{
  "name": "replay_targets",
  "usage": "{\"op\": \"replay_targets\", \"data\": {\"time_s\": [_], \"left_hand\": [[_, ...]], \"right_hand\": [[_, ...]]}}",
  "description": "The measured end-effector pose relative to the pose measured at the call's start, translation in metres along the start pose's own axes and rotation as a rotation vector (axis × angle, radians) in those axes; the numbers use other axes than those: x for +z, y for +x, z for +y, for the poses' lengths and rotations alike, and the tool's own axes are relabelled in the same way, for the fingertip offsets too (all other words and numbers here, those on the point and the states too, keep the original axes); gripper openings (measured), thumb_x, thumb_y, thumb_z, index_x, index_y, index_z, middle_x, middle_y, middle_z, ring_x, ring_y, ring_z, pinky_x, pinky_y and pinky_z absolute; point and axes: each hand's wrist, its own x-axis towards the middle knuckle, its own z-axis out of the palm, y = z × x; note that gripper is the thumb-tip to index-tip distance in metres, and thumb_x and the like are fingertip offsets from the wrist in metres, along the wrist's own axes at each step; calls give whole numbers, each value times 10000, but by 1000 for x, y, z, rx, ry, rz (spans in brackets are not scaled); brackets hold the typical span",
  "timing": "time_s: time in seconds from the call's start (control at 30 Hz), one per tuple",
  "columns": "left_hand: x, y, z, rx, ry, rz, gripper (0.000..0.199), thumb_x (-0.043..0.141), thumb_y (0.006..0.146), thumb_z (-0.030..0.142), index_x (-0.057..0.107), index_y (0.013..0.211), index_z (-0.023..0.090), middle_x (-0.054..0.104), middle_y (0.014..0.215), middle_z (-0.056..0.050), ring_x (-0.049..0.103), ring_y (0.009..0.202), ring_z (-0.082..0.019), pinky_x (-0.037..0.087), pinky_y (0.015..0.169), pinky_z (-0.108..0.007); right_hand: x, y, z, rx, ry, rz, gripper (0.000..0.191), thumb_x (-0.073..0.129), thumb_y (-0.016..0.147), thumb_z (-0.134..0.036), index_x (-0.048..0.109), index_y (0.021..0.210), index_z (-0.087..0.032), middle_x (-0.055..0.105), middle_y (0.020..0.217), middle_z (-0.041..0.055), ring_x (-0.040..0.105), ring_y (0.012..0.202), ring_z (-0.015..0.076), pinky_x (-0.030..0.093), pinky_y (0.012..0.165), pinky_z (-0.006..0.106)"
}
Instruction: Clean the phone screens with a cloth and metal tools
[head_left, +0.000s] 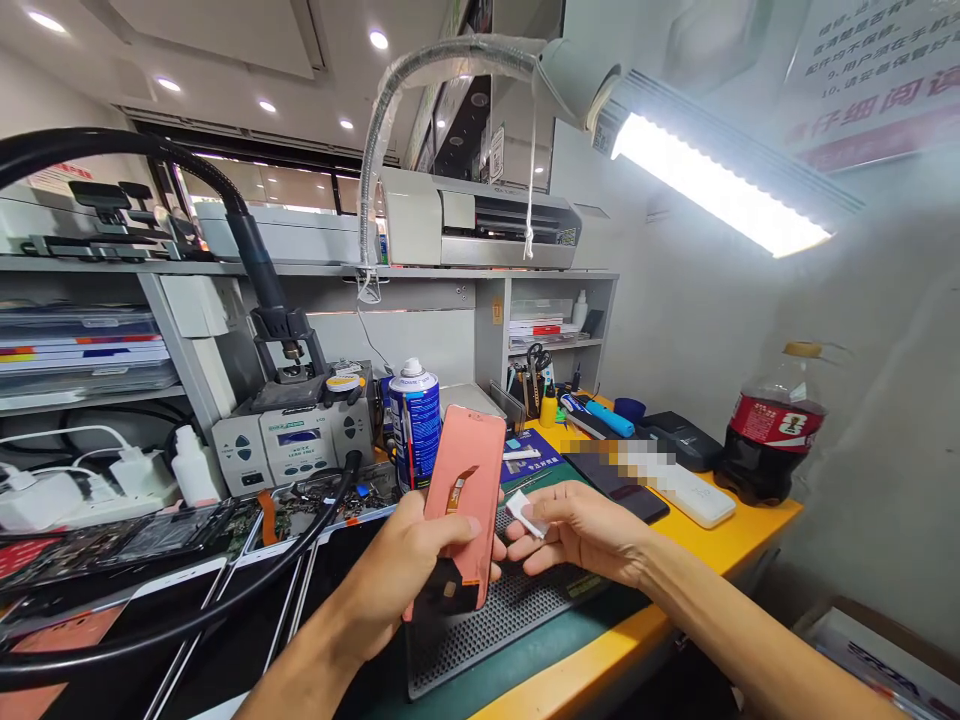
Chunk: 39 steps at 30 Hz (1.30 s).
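My left hand (431,555) is wrapped around a phone screen panel (474,450), its copper-pink back facing me and tilted upright. A short flex cable (455,493) lies on that back, just above my thumb. Close on its right, my right hand (581,530) pinches a small folded white wipe (527,514) between thumb and fingers. The wipe is apart from the panel. Both hands are above a black perforated mat (480,645) on a green work mat (525,678).
A blue spray can (415,425) stands behind the panel. At left are a soldering station (296,445), loose circuit boards and a black hose (247,605). A dark phone (619,485), a white power bank (694,490) and a cola bottle (772,435) occupy the right. A lamp (720,180) hangs overhead.
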Motion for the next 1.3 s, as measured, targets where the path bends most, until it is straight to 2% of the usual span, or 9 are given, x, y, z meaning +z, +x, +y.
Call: {"op": "replay_targets", "data": {"time_s": [0.07,0.13,0.23,0.4,0.53,0.7,0.87,1.0,1.3], "left_hand": [[-4,0,2,12,-43,64,331,587,811,280,600,1066,70,737,909,-168,705,811,-288,569,662,-382],[-5,0,3,26,-76,103,342,577,822,262,587,1098,60,740,906,-176,709,817,-288,577,682,-393],[-4,0,4,34,-111,132,359,570,828,230,584,1146,63,745,866,-161,713,794,-271,582,687,-379],[-4,2,3,51,-145,168,349,569,834,213,592,1157,82,748,890,-152,715,837,-278,592,716,-392],[-4,4,1,45,-171,210,339,564,838,217,584,1150,85,749,897,-157,719,839,-291,598,716,-410],[1,5,-3,12,-205,207,293,571,834,206,594,1102,91,754,879,-160,724,828,-301,604,699,-422],[4,6,-6,-49,-215,248,307,588,834,214,557,1109,80,752,906,-176,724,834,-322,607,693,-446],[5,8,-8,-51,-222,223,336,601,849,255,543,1134,88,751,941,-176,722,868,-335,602,737,-462],[6,3,-7,-116,-237,257,417,610,837,249,538,1214,87,752,947,-170,718,883,-342,599,755,-460]], "right_hand": [[-16,11,-7,-38,-99,115,197,587,944,-291,651,1019,-121,693,990,68,682,852,190,567,768,373],[-34,27,-16,-58,-211,221,261,596,946,-309,613,1151,-148,651,1136,80,660,939,214,559,800,407],[-51,54,-28,-47,-371,347,298,599,944,-300,591,1211,-168,612,1229,87,638,1013,242,548,840,436],[-56,98,-34,29,-542,465,306,601,942,-301,588,1217,-167,611,1231,91,638,1015,244,548,842,438],[-58,117,-31,80,-620,494,305,599,944,-300,586,1219,-167,611,1230,94,639,1011,239,548,842,436],[-65,123,-21,103,-686,473,308,599,945,-300,583,1221,-165,616,1218,93,644,1000,236,552,834,435],[-70,120,-14,63,-756,479,310,594,948,-300,577,1229,-172,615,1219,92,645,993,232,555,827,431],[-75,113,-16,34,-853,452,284,587,952,-302,593,1206,-175,621,1211,90,647,984,225,555,826,421],[-78,104,-21,-112,-1071,443,274,593,947,-301,606,1193,-179,615,1232,85,634,1023,241,541,858,433]]}}
